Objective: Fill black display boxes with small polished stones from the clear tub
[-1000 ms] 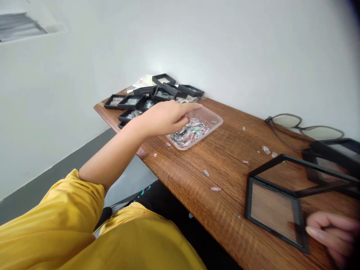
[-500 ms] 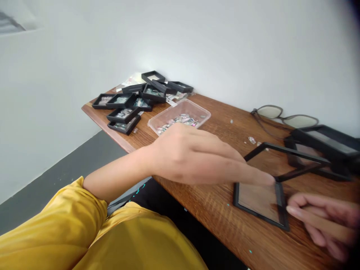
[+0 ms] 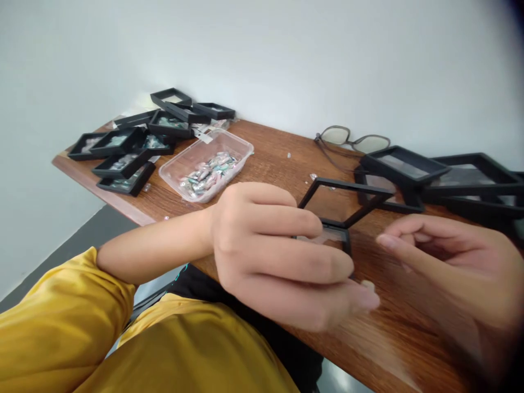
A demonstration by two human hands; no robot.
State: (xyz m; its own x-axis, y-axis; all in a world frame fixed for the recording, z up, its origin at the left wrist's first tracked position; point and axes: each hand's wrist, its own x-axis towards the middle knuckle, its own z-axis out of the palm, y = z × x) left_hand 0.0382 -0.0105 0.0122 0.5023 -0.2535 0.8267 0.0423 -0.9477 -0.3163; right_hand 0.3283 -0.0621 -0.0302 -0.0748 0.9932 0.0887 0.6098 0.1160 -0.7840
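My left hand (image 3: 278, 256) lies over the near part of an open black frame case (image 3: 347, 188), its fingers pressed together and pointing right. At its fingertips shows a small pale piece (image 3: 367, 284); I cannot tell whether it is pinched or lying on the wooden table (image 3: 278, 158). My right hand (image 3: 446, 262) hovers just right of the case, blurred, with loosely curved fingers apart and nothing visible in them. The case's lid stands raised behind my left hand; its base is mostly hidden.
A clear plastic tray (image 3: 241, 146) of several small coloured stones (image 3: 208, 169) sits at mid-left. Behind it lie several small black cases (image 3: 123, 147) with stones. More black frame cases (image 3: 409, 169) are stacked at the right, and glasses (image 3: 352, 139) lie by the wall.
My left hand came from the stone tray across to the open case. My right hand let go of the case's base and lifted. The view swung right.
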